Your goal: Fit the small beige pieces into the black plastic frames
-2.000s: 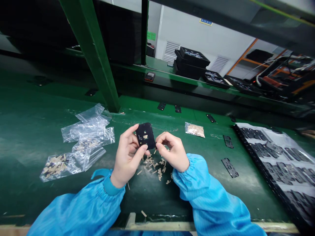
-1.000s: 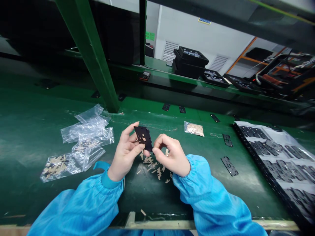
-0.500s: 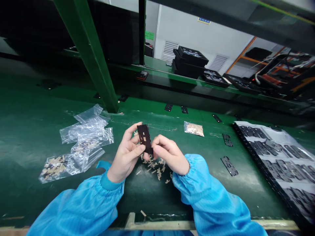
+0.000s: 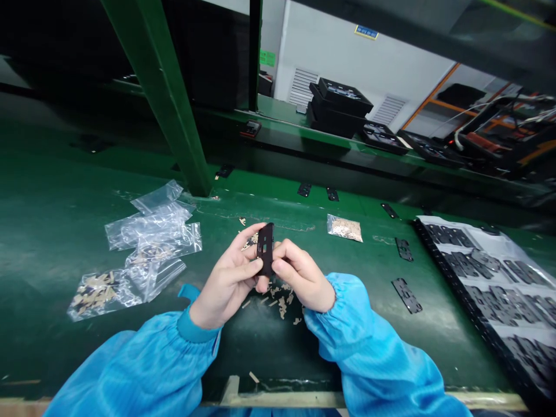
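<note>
Black plate [image 4: 266, 246] in left hand [image 4: 230, 279] (tilted, apparently)

Held part [image 4: 266, 256] matt; bags [image 4: 145, 227] glossy plastic.

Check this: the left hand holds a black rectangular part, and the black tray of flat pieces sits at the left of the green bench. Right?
Wrong side: the head view shows the black tray at the right of the green bench. The left hand does hold the black rectangular part.
</note>
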{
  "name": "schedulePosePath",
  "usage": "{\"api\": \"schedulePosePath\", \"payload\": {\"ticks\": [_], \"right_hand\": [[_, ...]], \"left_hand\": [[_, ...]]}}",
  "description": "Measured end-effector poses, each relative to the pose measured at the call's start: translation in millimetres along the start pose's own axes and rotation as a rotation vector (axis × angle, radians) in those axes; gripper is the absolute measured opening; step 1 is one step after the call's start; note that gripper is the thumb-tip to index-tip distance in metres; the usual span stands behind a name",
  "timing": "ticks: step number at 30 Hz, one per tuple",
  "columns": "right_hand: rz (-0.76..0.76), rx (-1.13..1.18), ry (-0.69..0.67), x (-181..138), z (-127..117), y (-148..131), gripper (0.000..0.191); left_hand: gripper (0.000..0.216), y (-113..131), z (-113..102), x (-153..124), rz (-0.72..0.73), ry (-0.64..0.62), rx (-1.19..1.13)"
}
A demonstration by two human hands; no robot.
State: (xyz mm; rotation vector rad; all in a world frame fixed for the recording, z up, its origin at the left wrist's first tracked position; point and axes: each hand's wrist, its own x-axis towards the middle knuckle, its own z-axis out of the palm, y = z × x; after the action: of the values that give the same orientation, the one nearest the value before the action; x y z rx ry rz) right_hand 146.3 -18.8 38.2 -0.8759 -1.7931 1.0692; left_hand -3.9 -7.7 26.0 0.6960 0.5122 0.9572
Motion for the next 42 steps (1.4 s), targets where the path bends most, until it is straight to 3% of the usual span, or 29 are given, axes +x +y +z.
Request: {"api": "schedulePosePath", "payload": {"ticks": [5, 12, 17, 26, 30, 37, 42], "right_hand": [[-0.063, -0.195, 0.015, 0.6, 0.2, 1.7, 0.025], [-0.423, -0.685, 0.208, 4.0, 3.1, 14.3, 0.027], [-0.522, -0.917, 0.262, 5.3, 4.9, 18.5, 0.029], [-0.421, -0.584, 0.207, 0.0, 2.9, 3.2, 0.020], [-0.357, -0.505, 0.146, -2.6, 2.8, -3.6, 0.015], [-0.163, -0.343, 0.096, -2.9, 0.7, 2.4, 0.024], [-0.131, -0.414, 0.144, -0.6, 6.2, 13.2, 0.024]], "left_hand": [[0.046, -2.0, -1.0, 0.4, -0.012, 0.015, -0.050], [0.042, -4.0, -1.2, 0.3, -0.060, 0.055, -0.081], [0.041, -3.9, -2.3, 0.7, -0.039, 0.061, -0.064], [0.053, 1.4, 1.2, -2.9, 0.139, 0.007, 0.036], [0.052, -0.1, 1.8, -4.1, 0.231, 0.047, 0.130], [0.052, -3.3, 6.3, -10.7, 0.407, 0.144, 0.387], [0.053, -6.0, 9.8, -11.8, 0.423, 0.214, 0.504]]}}
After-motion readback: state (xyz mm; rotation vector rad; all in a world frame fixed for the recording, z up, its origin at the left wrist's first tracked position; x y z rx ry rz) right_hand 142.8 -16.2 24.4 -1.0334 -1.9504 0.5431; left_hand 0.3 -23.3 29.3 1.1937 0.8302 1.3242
